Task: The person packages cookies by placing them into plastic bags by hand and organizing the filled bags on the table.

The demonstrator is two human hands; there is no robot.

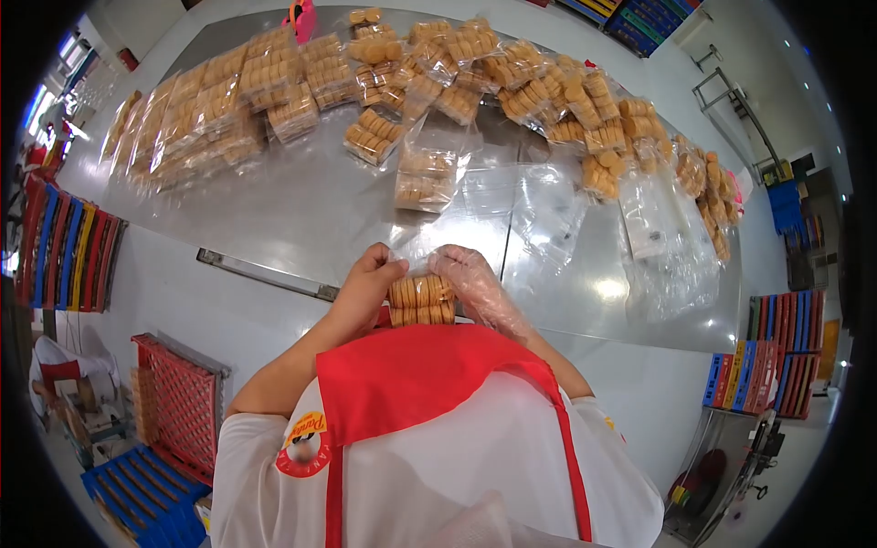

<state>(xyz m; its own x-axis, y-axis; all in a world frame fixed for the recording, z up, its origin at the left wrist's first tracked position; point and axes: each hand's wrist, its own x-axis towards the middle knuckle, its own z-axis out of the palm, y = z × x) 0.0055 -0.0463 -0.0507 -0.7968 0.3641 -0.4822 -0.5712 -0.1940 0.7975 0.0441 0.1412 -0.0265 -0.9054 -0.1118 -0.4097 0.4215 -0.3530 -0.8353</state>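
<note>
A clear plastic bag of round cookies, stacked in rows, is held close against the red apron at the table's near edge. My left hand, bare, pinches the loose upper plastic of this bag on its left side. On the other side, my right hand, in a clear plastic glove, has its fingers closed on the same plastic. Just beyond, on the table, lies another cookie bag with its loose end pointing away. Flat clear bags are spread to the right of it.
Packed cookie bags are piled along the left and far side of the steel table. More bags lie at the right. Stacked coloured crates stand at the left, with others at the right. A person is at the far left.
</note>
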